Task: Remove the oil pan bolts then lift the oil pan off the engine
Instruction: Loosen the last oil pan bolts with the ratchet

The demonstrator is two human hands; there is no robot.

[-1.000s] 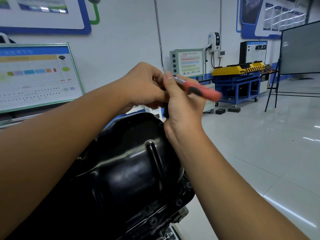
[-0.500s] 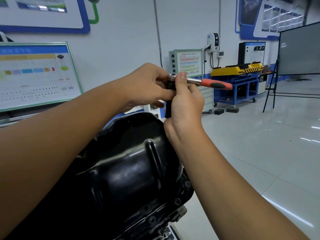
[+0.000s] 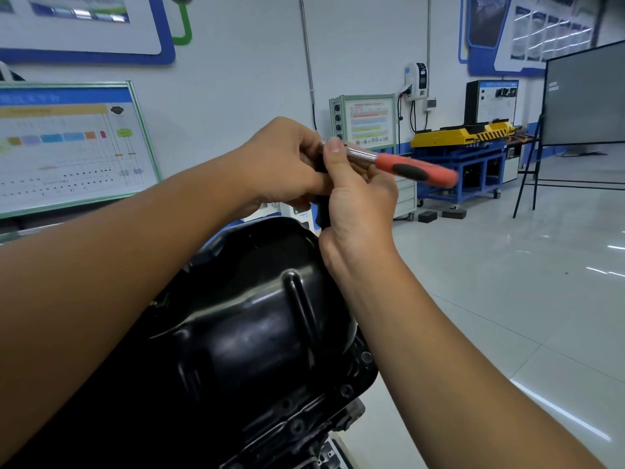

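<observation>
A black oil pan (image 3: 257, 336) sits upside down on the engine, filling the lower middle of the view. Bolt heads (image 3: 346, 390) show along its near flange. Above its far edge both hands meet on a ratchet wrench (image 3: 416, 169) with a red and black handle that points right. My left hand (image 3: 280, 164) grips the ratchet's head from the left. My right hand (image 3: 355, 194) holds the black socket extension (image 3: 324, 211) that drops toward the pan's far rim, with the thumb pressed against the metal shank. The socket tip and the bolt under it are hidden.
A framed wiring chart (image 3: 67, 147) stands at the left, close behind the engine. A small display cabinet (image 3: 368, 121), a blue and yellow workbench (image 3: 463, 157) and a dark board on a stand (image 3: 581, 96) stand at the back right. Glossy tiled floor (image 3: 507, 282) lies to the right.
The ratchet handle swung up from a downward-right tilt to nearly level, then dipped slightly again. Both hands stayed at the far rim of the pan.
</observation>
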